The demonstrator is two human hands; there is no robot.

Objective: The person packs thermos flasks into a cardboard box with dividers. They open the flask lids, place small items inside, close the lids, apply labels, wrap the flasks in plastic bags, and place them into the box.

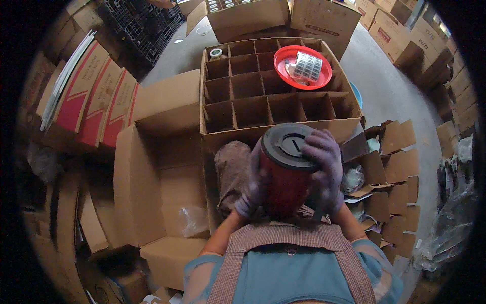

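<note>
A large dark red mug (284, 186) with a black lid (290, 146) is held upright close to my body. My left hand (254, 186), in a grey-purple glove, presses against its left side. On its right, my gloved right hand (327, 171) grips the mug, with fingers over the lid's edge. Beyond it stands a divided cardboard box (281, 127), a white-lidded item (216, 54) in its far left cell. A red plastic basin (279, 78) rests on the dividers and holds a roll of printed labels (308, 67). Motion blurs both hands.
An open cardboard box (140, 190) with clear plastic wrap (193, 222) lies at left. Several small opened cartons (398, 163) stand at right, near plastic bags (452, 228). Red-marked cartons (93, 91) and a black plastic crate (140, 26) are farther left. Another box (248, 19) stands ahead.
</note>
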